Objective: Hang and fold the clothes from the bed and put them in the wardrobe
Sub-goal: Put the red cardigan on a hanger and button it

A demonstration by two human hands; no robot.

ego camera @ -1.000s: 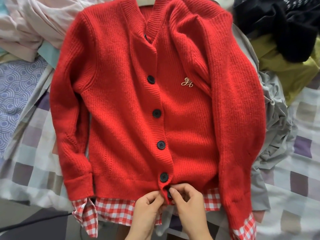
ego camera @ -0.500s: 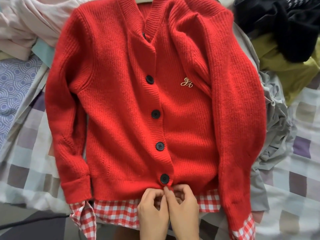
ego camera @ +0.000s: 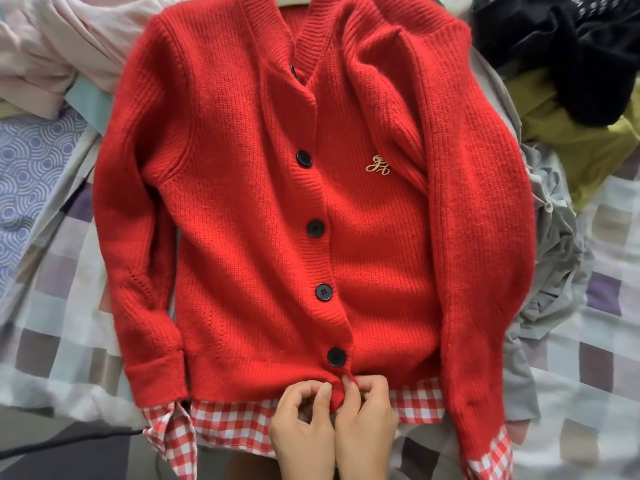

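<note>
Fingers (ego camera: 323, 388) on both hands are curled tight and pinch the bottom edge of the red cardigan (ego camera: 242, 237). On my screen I see the left hand (ego camera: 304, 431) hold the left side of the front strip. The right hand (ego camera: 367, 427) holds the right side. The two hands touch each other, just under the lowest button (ego camera: 336, 356). I cannot tell if one more button sits between them, as the wool hides that spot.

The cardigan lies flat on the bed (ego camera: 588, 393), front side up, with its neck far from me and its hem near me. Four black buttons down the front are done up. A small gold badge (ego camera: 377, 165) sits on the chest. A red and white checked trim (ego camera: 228, 427) peeks out under the hem and at both cuffs.

A grey cloth (ego camera: 554, 265) lies crumpled just beside the sleeve on my right. A black garment (ego camera: 571, 46) and a yellow-green garment (ego camera: 588, 140) are piled at the top right. A pink cloth (ego camera: 45, 46) lies at the top left.
</note>
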